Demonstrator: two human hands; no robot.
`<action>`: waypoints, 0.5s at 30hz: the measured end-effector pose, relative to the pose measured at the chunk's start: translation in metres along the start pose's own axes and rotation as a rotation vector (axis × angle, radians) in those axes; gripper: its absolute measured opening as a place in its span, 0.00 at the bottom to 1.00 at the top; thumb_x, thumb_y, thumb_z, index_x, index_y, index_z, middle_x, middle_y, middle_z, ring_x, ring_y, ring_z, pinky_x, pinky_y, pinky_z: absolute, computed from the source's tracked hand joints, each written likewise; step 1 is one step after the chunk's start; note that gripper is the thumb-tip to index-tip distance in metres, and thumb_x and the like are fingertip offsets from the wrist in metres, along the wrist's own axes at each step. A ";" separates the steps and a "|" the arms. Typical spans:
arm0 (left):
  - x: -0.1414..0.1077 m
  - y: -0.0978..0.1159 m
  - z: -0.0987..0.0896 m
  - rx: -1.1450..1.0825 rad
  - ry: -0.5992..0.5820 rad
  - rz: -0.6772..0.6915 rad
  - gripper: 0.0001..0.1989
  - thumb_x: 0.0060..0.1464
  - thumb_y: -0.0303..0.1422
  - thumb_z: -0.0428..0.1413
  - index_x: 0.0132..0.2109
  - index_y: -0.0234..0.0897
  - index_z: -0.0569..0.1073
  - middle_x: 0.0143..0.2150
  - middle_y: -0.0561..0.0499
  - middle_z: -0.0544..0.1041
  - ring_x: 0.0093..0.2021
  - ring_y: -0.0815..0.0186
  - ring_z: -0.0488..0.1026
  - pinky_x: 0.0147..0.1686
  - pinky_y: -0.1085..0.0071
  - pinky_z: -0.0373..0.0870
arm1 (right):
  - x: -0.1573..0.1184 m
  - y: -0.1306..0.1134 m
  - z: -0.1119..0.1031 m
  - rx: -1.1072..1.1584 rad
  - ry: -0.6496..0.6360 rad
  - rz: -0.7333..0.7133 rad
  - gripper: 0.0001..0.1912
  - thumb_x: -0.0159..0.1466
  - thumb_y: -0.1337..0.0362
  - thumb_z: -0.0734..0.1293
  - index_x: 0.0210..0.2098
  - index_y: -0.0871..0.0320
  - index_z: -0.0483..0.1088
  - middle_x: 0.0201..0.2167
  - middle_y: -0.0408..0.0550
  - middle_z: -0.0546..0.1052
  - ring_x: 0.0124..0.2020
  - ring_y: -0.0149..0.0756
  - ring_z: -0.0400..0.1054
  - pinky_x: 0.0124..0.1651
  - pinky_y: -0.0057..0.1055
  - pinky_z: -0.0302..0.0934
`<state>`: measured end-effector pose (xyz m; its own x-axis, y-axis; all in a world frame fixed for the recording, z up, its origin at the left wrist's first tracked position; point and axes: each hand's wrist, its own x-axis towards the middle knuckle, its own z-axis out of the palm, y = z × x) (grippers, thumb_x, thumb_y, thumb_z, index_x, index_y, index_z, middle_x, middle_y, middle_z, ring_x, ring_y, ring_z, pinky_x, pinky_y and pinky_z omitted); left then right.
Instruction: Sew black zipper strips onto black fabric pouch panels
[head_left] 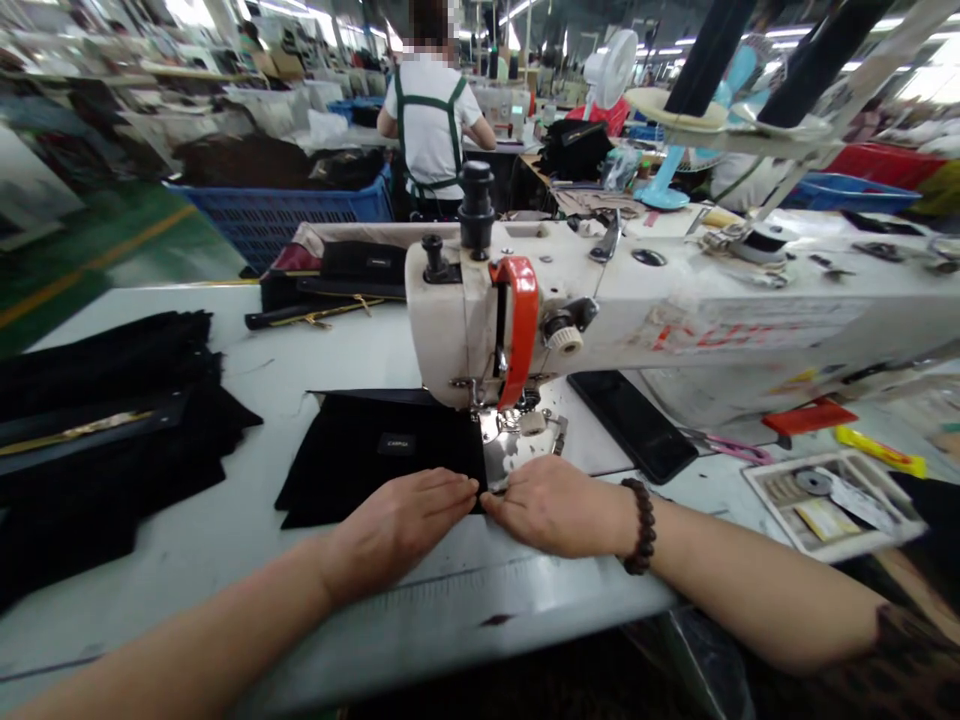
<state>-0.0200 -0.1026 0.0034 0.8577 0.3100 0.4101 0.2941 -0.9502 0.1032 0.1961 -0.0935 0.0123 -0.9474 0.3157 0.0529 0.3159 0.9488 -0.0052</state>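
beyond, a crowded sewing hall, with a co-worker (431, 125) bent over another station and a blue crate (285, 215) of dark goods. in front, a pale table (244, 490) bearing a sewing machine (450, 320).

on the tabletop, flat and label (397, 444) up, a black fabric piece (345, 480), right edge beside the metal plate (517, 445) below the needle area.

with the left hand (401, 520), presses on the near right corner, fingers nearly straight and close together, likely against slipping; thumb hidden, so cannot tell of any pinch. with the right hand (562, 505), meets that corner from the other side, fingers half curled, probably to steady the edge; cannot tell whether gripping or only resting.

to the left, presumably for easy reach, a pile of black pieces (150, 400); behind, apart from these, zipped black items (352, 265). to the right, apparently handy yet off the cloth, a phone (634, 425), pink-handled scissors (739, 449) and a small tray (780, 513).
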 end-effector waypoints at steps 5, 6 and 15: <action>-0.001 0.000 0.004 -0.040 0.016 -0.022 0.14 0.57 0.21 0.43 0.44 0.24 0.70 0.43 0.39 0.75 0.45 0.62 0.72 0.45 0.65 0.72 | -0.015 0.008 -0.025 0.037 -0.067 0.099 0.04 0.61 0.68 0.60 0.31 0.59 0.65 0.25 0.44 0.71 0.28 0.32 0.62 0.28 0.29 0.50; -0.002 0.000 0.005 -0.050 0.019 -0.022 0.14 0.56 0.21 0.43 0.45 0.24 0.70 0.44 0.39 0.75 0.45 0.62 0.72 0.46 0.65 0.72 | -0.020 0.011 -0.029 0.036 -0.088 0.151 0.02 0.60 0.67 0.62 0.32 0.59 0.66 0.27 0.44 0.71 0.30 0.33 0.63 0.30 0.29 0.51; -0.002 -0.001 0.004 -0.056 0.001 -0.008 0.14 0.55 0.19 0.43 0.45 0.23 0.69 0.44 0.38 0.75 0.46 0.60 0.71 0.46 0.64 0.72 | 0.008 0.023 -0.004 -0.185 0.067 0.431 0.05 0.62 0.66 0.60 0.34 0.62 0.66 0.27 0.50 0.72 0.30 0.38 0.64 0.34 0.34 0.52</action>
<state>-0.0205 -0.1022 -0.0017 0.8551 0.3176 0.4099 0.2769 -0.9480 0.1569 0.1962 -0.0698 0.0165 -0.7244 0.6731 0.1489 0.6892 0.7116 0.1364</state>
